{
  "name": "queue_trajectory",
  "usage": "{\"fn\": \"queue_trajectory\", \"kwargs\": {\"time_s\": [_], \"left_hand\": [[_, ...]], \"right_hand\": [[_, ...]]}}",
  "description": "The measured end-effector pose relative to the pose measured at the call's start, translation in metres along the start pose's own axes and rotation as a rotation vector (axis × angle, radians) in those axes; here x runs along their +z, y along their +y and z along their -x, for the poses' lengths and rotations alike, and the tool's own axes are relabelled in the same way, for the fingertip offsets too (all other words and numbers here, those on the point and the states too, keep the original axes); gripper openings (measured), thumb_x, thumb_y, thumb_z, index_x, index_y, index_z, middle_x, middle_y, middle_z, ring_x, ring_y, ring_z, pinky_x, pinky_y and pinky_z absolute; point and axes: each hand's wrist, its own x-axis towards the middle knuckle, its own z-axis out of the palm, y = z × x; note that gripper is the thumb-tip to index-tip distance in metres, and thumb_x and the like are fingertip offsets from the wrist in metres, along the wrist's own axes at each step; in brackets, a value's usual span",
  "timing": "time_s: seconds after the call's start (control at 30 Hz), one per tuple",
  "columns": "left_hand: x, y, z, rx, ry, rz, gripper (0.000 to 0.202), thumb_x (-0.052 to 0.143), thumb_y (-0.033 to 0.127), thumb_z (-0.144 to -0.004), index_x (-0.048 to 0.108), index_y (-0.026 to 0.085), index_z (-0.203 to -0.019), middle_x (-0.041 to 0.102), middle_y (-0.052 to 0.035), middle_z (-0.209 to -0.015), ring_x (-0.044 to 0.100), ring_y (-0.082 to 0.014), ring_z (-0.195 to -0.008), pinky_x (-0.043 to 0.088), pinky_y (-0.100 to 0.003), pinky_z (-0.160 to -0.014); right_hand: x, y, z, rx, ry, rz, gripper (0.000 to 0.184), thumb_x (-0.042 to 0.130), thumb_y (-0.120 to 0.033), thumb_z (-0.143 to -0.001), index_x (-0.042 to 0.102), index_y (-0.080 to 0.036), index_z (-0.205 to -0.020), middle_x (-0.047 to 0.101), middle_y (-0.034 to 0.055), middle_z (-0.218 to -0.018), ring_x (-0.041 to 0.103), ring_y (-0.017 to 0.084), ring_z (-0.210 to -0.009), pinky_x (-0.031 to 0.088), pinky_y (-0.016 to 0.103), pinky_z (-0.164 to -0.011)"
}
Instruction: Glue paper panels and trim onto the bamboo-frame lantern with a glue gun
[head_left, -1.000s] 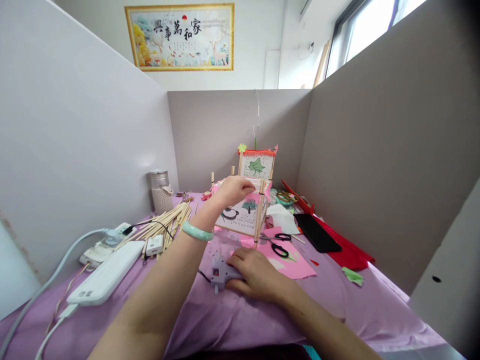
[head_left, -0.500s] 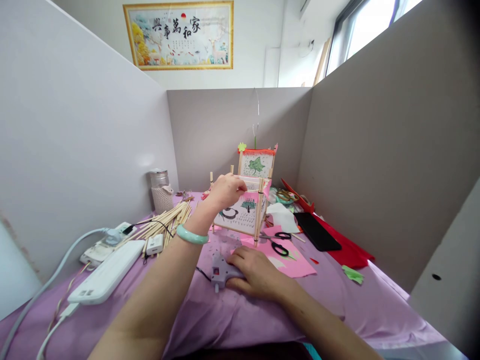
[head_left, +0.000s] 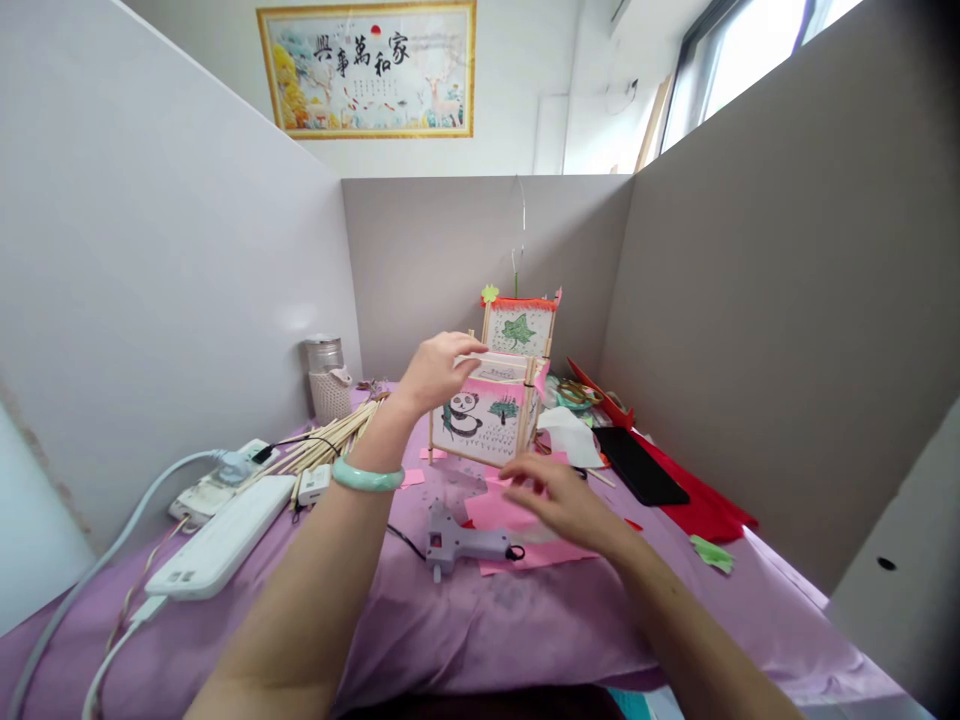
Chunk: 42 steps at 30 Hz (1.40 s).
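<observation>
A small lantern (head_left: pixel 487 415) of wooden sticks and paper panels stands on the purple cloth; its near panel shows a panda and a tree. My left hand (head_left: pixel 439 368), a green bangle on its wrist, grips the lantern's top left edge. My right hand (head_left: pixel 559 495) hovers open and blurred above pink paper (head_left: pixel 499 512), just in front of the lantern. A grey glue gun (head_left: pixel 461 545) lies on the cloth below that hand, not touched. A second finished lantern (head_left: pixel 519 325) with a leaf panel stands behind.
Wooden sticks (head_left: pixel 334 440), a white power strip (head_left: pixel 221 545) with cables and a jar (head_left: pixel 326 385) are at the left. A black phone (head_left: pixel 641 465), red paper (head_left: pixel 705 510) and white paper lie at the right. Grey partition walls (head_left: pixel 750 330) enclose three sides.
My right hand let go of the glue gun and lifted toward the lantern. My left hand shifted to the lantern's top left edge, uncovering the panda panel.
</observation>
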Motion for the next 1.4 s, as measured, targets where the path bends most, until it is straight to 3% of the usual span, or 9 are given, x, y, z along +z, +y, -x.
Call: {"fn": "queue_trajectory", "kwargs": {"time_s": [0.1, 0.2, 0.37, 0.53, 0.87, 0.97, 1.13, 1.27, 1.4], "left_hand": [[-0.011, -0.012, 0.011, -0.18, 0.209, 0.067, 0.022, 0.051, 0.024, -0.085, 0.071, 0.02, -0.093, 0.072, -0.0037, -0.099, 0.064, -0.0158, -0.093, 0.048, -0.028, -0.086], [-0.009, -0.029, 0.026, -0.409, 0.286, 0.082, 0.025, 0.048, 0.027, -0.085, 0.07, 0.018, -0.093, 0.073, -0.004, -0.091, 0.065, -0.0158, -0.084, 0.049, -0.026, -0.079], [0.01, -0.054, 0.052, -0.648, 0.242, -0.06, 0.024, 0.05, 0.03, -0.081, 0.07, 0.018, -0.088, 0.073, -0.0054, -0.09, 0.065, -0.0189, -0.085, 0.047, -0.028, -0.079], [0.024, -0.069, 0.07, -0.717, 0.096, -0.036, 0.029, 0.051, 0.03, -0.08, 0.072, 0.017, -0.096, 0.073, -0.0083, -0.097, 0.066, -0.0219, -0.09, 0.047, -0.032, -0.081], [0.038, -0.08, 0.085, -0.66, -0.046, 0.066, 0.028, 0.052, 0.033, -0.08, 0.074, 0.023, -0.093, 0.074, -0.0023, -0.085, 0.067, -0.0196, -0.083, 0.051, -0.029, -0.074], [0.041, -0.08, 0.087, -0.657, -0.08, 0.066, 0.026, 0.053, 0.033, -0.079, 0.074, 0.024, -0.093, 0.074, -0.0023, -0.083, 0.067, -0.0186, -0.079, 0.051, -0.028, -0.072], [0.046, -0.079, 0.09, -0.694, -0.143, 0.067, 0.026, 0.051, 0.032, -0.081, 0.074, 0.021, -0.087, 0.073, -0.0028, -0.076, 0.067, -0.0169, -0.069, 0.05, -0.027, -0.068], [0.047, -0.08, 0.089, -0.69, -0.094, -0.038, 0.027, 0.048, 0.029, -0.083, 0.074, 0.02, -0.088, 0.073, -0.0046, -0.077, 0.068, -0.0187, -0.075, 0.049, -0.027, -0.072], [0.046, -0.087, 0.087, -0.685, -0.001, -0.025, 0.031, 0.051, 0.023, -0.081, 0.068, 0.021, -0.106, 0.073, -0.0057, -0.1, 0.067, -0.0186, -0.088, 0.048, -0.027, -0.079]], "right_hand": [[-0.021, 0.019, -0.013, 0.165, 0.33, -0.106, 0.03, 0.05, -0.043, -0.088, 0.065, -0.018, -0.083, 0.067, 0.0038, -0.077, 0.061, 0.017, -0.07, 0.048, 0.029, -0.066], [-0.026, 0.037, -0.024, 0.255, 0.577, -0.207, 0.034, 0.053, -0.049, -0.084, 0.061, -0.017, -0.078, 0.065, 0.0024, -0.066, 0.057, 0.015, -0.056, 0.046, 0.027, -0.057], [-0.011, 0.049, -0.027, 0.197, 0.673, -0.08, 0.035, 0.045, -0.048, -0.089, 0.059, -0.019, -0.077, 0.062, 0.0015, -0.067, 0.056, 0.014, -0.057, 0.046, 0.027, -0.06], [-0.011, 0.04, -0.034, 0.007, 0.849, 0.178, 0.027, 0.045, -0.035, -0.091, 0.061, -0.018, -0.104, 0.061, 0.01, -0.101, 0.06, 0.019, -0.084, 0.048, 0.03, -0.066], [0.008, 0.036, -0.047, -0.05, 0.703, 0.263, 0.031, 0.041, -0.025, -0.09, 0.058, -0.018, -0.115, 0.062, 0.0103, -0.105, 0.058, 0.023, -0.093, 0.048, 0.037, -0.081], [0.01, 0.041, -0.038, 0.011, 0.692, 0.273, 0.028, 0.042, -0.03, -0.091, 0.059, -0.017, -0.11, 0.064, 0.0094, -0.101, 0.06, 0.021, -0.086, 0.047, 0.035, -0.077], [0.014, 0.046, -0.028, 0.123, 0.458, 0.339, 0.025, 0.048, -0.04, -0.09, 0.063, -0.019, -0.094, 0.069, 0.0045, -0.082, 0.062, 0.019, -0.072, 0.044, 0.029, -0.065], [0.025, 0.045, -0.033, 0.123, 0.398, 0.344, 0.022, 0.051, -0.036, -0.089, 0.063, -0.019, -0.093, 0.07, 0.0039, -0.076, 0.064, 0.02, -0.069, 0.044, 0.028, -0.064], [0.039, 0.042, -0.043, -0.067, 0.276, 0.228, 0.027, 0.046, -0.027, -0.091, 0.061, -0.016, -0.11, 0.072, 0.0066, -0.09, 0.067, 0.019, -0.081, 0.048, 0.029, -0.073]]}}
